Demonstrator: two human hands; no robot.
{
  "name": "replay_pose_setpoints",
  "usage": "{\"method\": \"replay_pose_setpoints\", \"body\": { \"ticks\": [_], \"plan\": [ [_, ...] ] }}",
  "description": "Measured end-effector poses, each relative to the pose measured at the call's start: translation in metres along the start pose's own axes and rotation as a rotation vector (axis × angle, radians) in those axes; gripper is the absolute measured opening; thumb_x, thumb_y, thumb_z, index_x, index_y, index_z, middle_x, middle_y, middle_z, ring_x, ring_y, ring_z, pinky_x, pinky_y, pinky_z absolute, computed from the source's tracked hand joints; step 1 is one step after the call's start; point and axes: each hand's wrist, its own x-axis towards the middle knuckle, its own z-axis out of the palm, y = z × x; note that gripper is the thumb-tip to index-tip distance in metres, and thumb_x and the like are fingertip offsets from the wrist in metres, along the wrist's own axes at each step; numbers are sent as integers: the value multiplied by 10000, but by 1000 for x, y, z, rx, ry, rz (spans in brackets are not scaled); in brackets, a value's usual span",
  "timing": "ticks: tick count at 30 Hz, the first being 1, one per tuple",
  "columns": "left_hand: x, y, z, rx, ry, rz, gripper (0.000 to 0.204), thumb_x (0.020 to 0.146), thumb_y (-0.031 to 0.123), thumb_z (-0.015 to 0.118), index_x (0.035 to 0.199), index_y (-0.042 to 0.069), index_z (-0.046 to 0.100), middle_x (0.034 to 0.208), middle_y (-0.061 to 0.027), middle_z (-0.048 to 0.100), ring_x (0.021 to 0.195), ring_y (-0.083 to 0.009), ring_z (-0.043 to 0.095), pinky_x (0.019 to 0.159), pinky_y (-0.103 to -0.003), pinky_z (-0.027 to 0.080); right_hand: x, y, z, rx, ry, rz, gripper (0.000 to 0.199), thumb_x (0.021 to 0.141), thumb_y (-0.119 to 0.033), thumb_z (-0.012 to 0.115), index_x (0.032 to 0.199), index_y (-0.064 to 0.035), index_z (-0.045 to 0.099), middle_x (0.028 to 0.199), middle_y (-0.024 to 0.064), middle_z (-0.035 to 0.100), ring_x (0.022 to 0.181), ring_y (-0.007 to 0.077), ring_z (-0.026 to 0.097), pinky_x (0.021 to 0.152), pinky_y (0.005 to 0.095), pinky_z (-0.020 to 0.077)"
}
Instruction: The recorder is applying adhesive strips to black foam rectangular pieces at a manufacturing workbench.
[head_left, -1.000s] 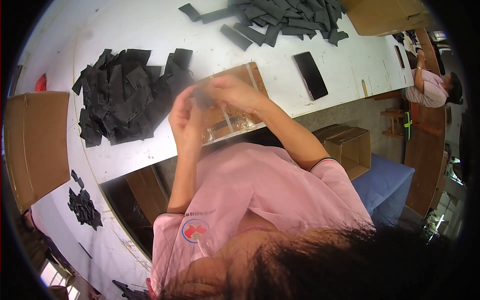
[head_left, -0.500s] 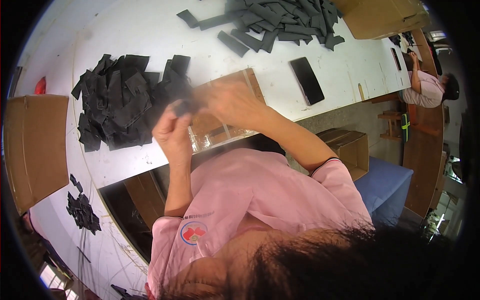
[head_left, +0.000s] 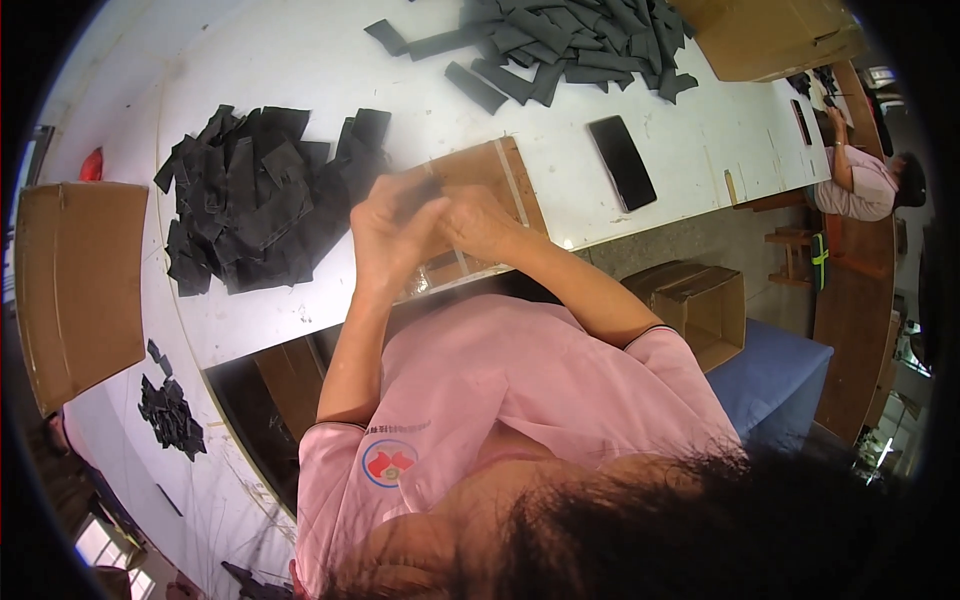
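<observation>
My two hands meet above a brown cardboard sheet at the table's front edge. Between them is a small black fabric piece [head_left: 418, 197], partly covered by fingers. My left hand [head_left: 383, 238] is closed on it, thumb toward the right hand. Fingers curled, my right hand [head_left: 478, 222] grips the same piece from the other side. Some blur hides the exact fingertips. Just left of my hands lies a heap of flat black fabric pieces [head_left: 240, 200]. Farther off, at the top, is a pile of dark grey folded strips [head_left: 570, 40].
The cardboard sheet [head_left: 518, 180] has clear tape on it. A black phone [head_left: 622, 165] lies to the right on the white table [head_left: 700, 140]. Cardboard boxes stand at the far right [head_left: 770, 40], left [head_left: 80, 290] and below the table [head_left: 715, 310]. A co-worker [head_left: 860, 185] sits far right.
My hands have come closer together, and the left hand has shifted slightly right and up. The black piece has turned between them. The whole view has moved slightly.
</observation>
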Motion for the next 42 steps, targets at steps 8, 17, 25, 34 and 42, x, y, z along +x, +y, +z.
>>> {"method": "replay_pose_setpoints", "body": {
  "ticks": [8, 17, 25, 34, 42],
  "plan": [
    [-6, 20, 3, -260, 176, 170, 128, 715, -33, 571, 840, -18, 592, 767, -55, 582, 714, -86, 519, 654, -193, 397, 18, -14, -25, 14, -89, 12, 253, 776, -273, 550, 706, -31, 534, 594, 135, 536, 580, 322, 541, 517, 398, 424],
    [-2, 14, -1, -65, 183, 207, 92, 707, -44, 571, 791, -20, 599, 760, -54, 586, 711, -97, 519, 651, -189, 392, 9, -4, -11, -44, -84, 7, 243, 752, -271, 575, 700, -37, 535, 610, 108, 542, 607, 299, 548, 515, 378, 425],
    [-12, -19, -23, -848, 144, 239, 161, 777, 152, 584, 889, 36, 569, 897, -105, 567, 934, -267, 498, 860, -393, 380, 24, -22, -26, -221, -107, -120, 303, 717, -295, 605, 592, -38, 507, 585, 94, 535, 587, 258, 550, 481, 348, 412],
    [8, -26, -30, -597, 65, 362, 154, 763, 123, 598, 845, -5, 575, 913, -123, 573, 936, -275, 504, 858, -381, 367, 19, -10, -19, -163, 2, -184, 303, 719, -275, 607, 553, -38, 515, 501, 110, 506, 489, 271, 536, 447, 355, 407],
    [132, -97, -48, 974, 382, -90, 373, 690, 264, 628, 981, 35, 581, 976, -169, 543, 947, -340, 483, 774, -459, 391, 78, -3, -76, 1208, -151, 268, 647, 846, -569, 238, 722, -27, 568, 549, 28, 494, 508, 115, 476, 512, 230, 389]
  ]
}}
